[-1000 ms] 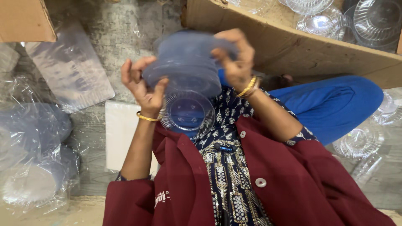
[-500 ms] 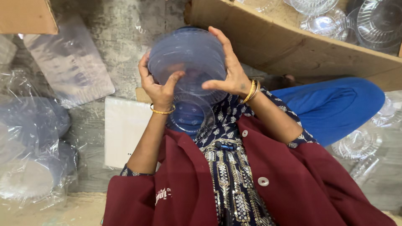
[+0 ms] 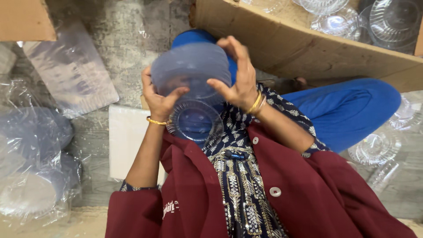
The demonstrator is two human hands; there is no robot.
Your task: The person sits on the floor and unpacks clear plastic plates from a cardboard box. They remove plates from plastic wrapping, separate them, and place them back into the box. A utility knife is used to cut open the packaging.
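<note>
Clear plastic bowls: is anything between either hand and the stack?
Nothing visible. The left hand grips the near left side of the stack of clear plastic bowls, and the right hand grips its right side, fingers directly on the plastic. Both hold it above the lap.

Clear bowl stack [image 3: 191,70] tilted flatter — hands shifted: right hand [image 3: 240,81] from top to side.

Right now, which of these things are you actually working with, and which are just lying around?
In hand:
left hand
right hand
stack of clear plastic bowls

Lying about:
cardboard box
loose clear bowls
bagged bowl stacks
white sheet
</note>
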